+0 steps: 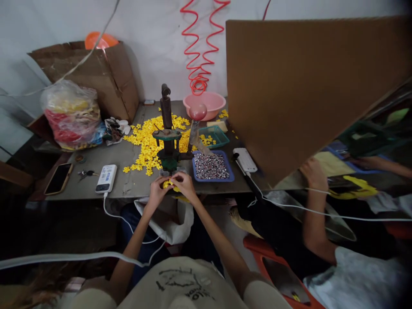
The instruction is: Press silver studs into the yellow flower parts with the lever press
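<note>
My left hand and my right hand meet at the table's front edge, just before a green hand press. Small yellow plastic pieces are pinched in the fingers of both hands; their exact shape is partly covered. Behind and around the press lies a wide pile of yellow flower-shaped pieces. To the right of the press sits a blue tray filled with tiny shiny silvery and reddish parts. A white cloth or bag hangs open below my hands, over my lap.
A cardboard sheet walls off the right side, where a co-worker's arm shows. Left are a phone, keys and a power bank. Behind stand a pink basin, a teal basket and a carton. White cables cross the front.
</note>
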Demonstrator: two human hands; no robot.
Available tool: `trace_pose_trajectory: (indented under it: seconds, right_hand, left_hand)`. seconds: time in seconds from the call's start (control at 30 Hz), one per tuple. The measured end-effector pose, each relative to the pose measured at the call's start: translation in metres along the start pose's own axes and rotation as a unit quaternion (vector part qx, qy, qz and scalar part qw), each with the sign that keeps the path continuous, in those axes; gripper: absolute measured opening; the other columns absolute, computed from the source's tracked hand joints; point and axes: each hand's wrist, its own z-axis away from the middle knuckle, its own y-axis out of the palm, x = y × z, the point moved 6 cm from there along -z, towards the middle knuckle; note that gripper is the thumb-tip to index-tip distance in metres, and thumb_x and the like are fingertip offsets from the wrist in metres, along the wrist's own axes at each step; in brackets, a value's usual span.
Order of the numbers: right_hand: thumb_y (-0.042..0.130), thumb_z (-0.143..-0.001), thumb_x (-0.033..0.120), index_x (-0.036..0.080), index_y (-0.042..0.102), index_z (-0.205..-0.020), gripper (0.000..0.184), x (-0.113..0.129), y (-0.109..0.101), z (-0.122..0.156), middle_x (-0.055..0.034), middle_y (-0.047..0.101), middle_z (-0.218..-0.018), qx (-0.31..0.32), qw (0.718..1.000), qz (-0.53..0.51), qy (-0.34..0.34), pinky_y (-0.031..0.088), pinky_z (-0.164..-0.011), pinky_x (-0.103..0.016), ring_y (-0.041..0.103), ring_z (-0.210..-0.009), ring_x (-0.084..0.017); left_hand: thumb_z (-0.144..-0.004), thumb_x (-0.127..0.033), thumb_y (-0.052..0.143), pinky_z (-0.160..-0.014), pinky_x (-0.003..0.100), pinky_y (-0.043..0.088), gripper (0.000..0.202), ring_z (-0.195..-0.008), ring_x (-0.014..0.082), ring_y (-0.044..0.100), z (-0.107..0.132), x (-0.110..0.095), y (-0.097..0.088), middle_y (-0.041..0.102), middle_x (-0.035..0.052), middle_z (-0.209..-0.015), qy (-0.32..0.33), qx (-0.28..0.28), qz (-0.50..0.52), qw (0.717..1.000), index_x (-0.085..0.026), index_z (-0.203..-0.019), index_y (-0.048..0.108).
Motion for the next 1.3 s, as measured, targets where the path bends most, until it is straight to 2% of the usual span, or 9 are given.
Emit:
trace_pose_trajectory:
  seconds: [0.27,0.43,0.53,0.7,0.83,0.93,1.03,1.17,1.3]
  right_hand:
    - [0.050,-0.085,0.038,0.019,0.071,-0.086,0.028,0.016,-0.014,0.006,-0.0123,0.068,-0.110,-0.058,0.997,0.032,-0.039,0.054,-0.080,-0.033,0.063,-0.103,-0.023]
    - [0.032,-0.090,0.042,0.015,0.060,-0.107,0.043,0.030,-0.081,-0.007,-0.0161,0.065,-0.113,-0.240,0.971,0.004,0.011,0.051,-0.087,-0.037,0.062,-0.103,-0.024]
    - [0.029,-0.093,0.048,0.017,0.053,-0.118,0.047,0.072,-0.119,-0.036,-0.0142,0.060,-0.120,-0.289,0.955,-0.066,-0.020,0.049,-0.093,-0.039,0.060,-0.107,-0.023]
    - [0.019,-0.093,0.069,0.022,0.051,-0.121,0.063,0.187,-0.120,-0.093,-0.0081,0.064,-0.103,-0.092,0.955,-0.247,-0.136,0.052,-0.082,-0.038,0.064,-0.090,-0.020]
    - [0.039,-0.088,0.072,0.024,0.058,-0.088,0.052,0.230,-0.088,-0.053,0.0004,0.051,-0.067,-0.046,0.933,-0.258,-0.248,0.041,-0.052,-0.027,0.046,-0.054,-0.013]
    - [0.050,-0.088,0.060,0.024,0.056,-0.075,0.038,0.216,-0.077,0.016,0.0024,0.043,-0.058,-0.125,0.905,-0.275,-0.299,0.040,-0.051,-0.028,0.040,-0.050,-0.013]
    - [0.038,-0.092,0.064,0.024,0.063,-0.087,0.047,0.199,-0.072,0.046,-0.0045,0.060,-0.075,-0.044,0.941,-0.203,-0.268,0.051,-0.076,-0.039,0.061,-0.077,-0.021]
    - [0.023,-0.096,0.064,0.024,0.062,-0.114,0.059,0.155,-0.117,0.011,-0.0089,0.068,-0.107,-0.079,0.972,-0.098,-0.197,0.049,-0.092,-0.042,0.063,-0.104,-0.024]
    - [0.061,-0.088,0.039,0.018,0.068,-0.106,0.028,0.062,-0.149,-0.027,-0.0115,0.069,-0.109,-0.057,0.971,0.234,-0.006,0.047,-0.094,-0.039,0.064,-0.104,-0.025]
  left_hand:
    - [-0.077,-0.037,0.077,-0.078,0.032,0.052,0.031,-0.086,0.0234,0.066,-0.007,0.011,-0.005,0.069,0.0087,-0.094,-0.018,0.003,-0.088,0.996,-0.019,-0.102,0.074]
    - [-0.076,-0.029,0.078,-0.078,0.031,0.051,0.029,-0.086,0.0229,0.066,-0.017,0.018,-0.013,0.069,0.0083,-0.098,-0.025,0.006,-0.152,0.988,-0.021,-0.104,0.074]
    - [-0.079,-0.030,0.076,-0.082,0.032,0.051,0.027,-0.090,0.0228,0.066,-0.023,0.020,-0.011,0.069,0.0085,-0.102,-0.011,0.014,-0.152,0.988,-0.021,-0.105,0.074]
    - [-0.080,-0.034,0.075,-0.081,0.032,0.051,0.026,-0.089,0.0231,0.067,-0.030,0.021,-0.002,0.069,0.0091,-0.100,0.002,0.025,-0.159,0.987,-0.019,-0.101,0.073]
    - [-0.079,-0.038,0.076,-0.081,0.031,0.051,0.027,-0.089,0.0234,0.066,-0.030,0.021,-0.002,0.069,0.0094,-0.100,-0.005,0.010,-0.155,0.988,-0.018,-0.098,0.073]
    - [-0.080,-0.040,0.075,-0.079,0.031,0.051,0.028,-0.088,0.0229,0.066,-0.032,0.019,-0.001,0.069,0.0089,-0.098,-0.010,0.008,-0.148,0.989,-0.018,-0.097,0.073]
    - [-0.078,-0.038,0.076,-0.076,0.030,0.050,0.027,-0.085,0.0225,0.066,-0.035,0.015,-0.002,0.069,0.0084,-0.095,-0.015,0.017,-0.145,0.989,-0.018,-0.095,0.074]
    - [-0.076,-0.034,0.078,-0.074,0.029,0.049,0.030,-0.082,0.0221,0.065,-0.015,0.007,-0.015,0.069,0.0084,-0.095,-0.021,0.031,-0.148,0.988,-0.019,-0.102,0.075]
    - [-0.077,-0.032,0.075,-0.073,0.030,0.049,0.032,-0.079,0.0234,0.067,0.036,0.012,-0.030,0.073,0.0068,-0.094,-0.088,0.102,-0.163,0.977,-0.024,-0.108,0.074]
